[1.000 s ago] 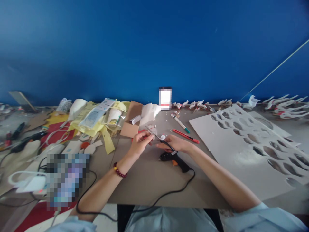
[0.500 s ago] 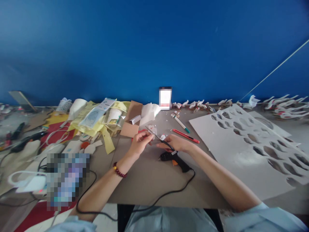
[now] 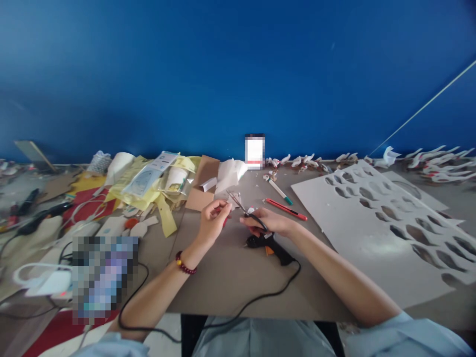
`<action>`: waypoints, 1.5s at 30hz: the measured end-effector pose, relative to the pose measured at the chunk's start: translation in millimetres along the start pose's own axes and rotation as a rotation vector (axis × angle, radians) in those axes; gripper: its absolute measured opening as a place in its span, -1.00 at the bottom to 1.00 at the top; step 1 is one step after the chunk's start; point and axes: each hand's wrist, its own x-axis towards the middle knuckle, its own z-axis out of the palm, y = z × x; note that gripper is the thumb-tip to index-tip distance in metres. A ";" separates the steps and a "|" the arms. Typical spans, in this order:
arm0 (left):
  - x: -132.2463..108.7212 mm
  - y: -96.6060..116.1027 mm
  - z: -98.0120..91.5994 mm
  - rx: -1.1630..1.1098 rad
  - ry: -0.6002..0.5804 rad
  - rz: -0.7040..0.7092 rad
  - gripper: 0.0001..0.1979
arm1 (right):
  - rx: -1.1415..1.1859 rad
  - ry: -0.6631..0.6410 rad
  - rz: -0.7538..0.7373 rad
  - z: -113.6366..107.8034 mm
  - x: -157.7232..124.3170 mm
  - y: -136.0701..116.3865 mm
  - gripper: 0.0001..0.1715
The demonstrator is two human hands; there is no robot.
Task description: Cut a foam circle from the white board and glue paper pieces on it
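Observation:
My right hand (image 3: 262, 221) is closed on a pair of scissors (image 3: 240, 202) with dark handles. Their slim blades stand slightly apart and point up and left, beside the fingertips of my left hand (image 3: 215, 220). That hand pinches a small red piece (image 3: 225, 222), mostly hidden by the fingers; its exact kind is too small to make out. Just below my right hand a black glue gun (image 3: 277, 249) lies on the grey table (image 3: 215, 287), its cord curving toward the front edge.
A red utility knife (image 3: 286, 209) and a green-ended white marker (image 3: 278, 191) lie beyond my right hand. On the right is a white sheet (image 3: 357, 248) with many cut-out holes. White bird figures (image 3: 442, 166) line the wall. Yellow paper (image 3: 167, 215), cardboard (image 3: 201, 198) and cables crowd the left.
The scissor blades have parted and swung a little more upright. My left hand has shifted slightly left, and the red piece shows more below its fingers.

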 end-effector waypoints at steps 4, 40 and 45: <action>-0.4 0.3 1.1 -0.021 0.042 0.044 -0.76 | -0.031 0.015 0.031 4.8 0.3 -2.8 -0.39; -1.2 -4.8 7.6 -0.186 -0.015 -0.066 -0.71 | 0.295 0.363 -0.229 10.2 12.1 7.3 -0.46; 0.1 -4.9 8.5 -0.227 -0.027 -0.082 -0.68 | 0.323 0.445 -0.329 11.5 9.6 2.2 -0.45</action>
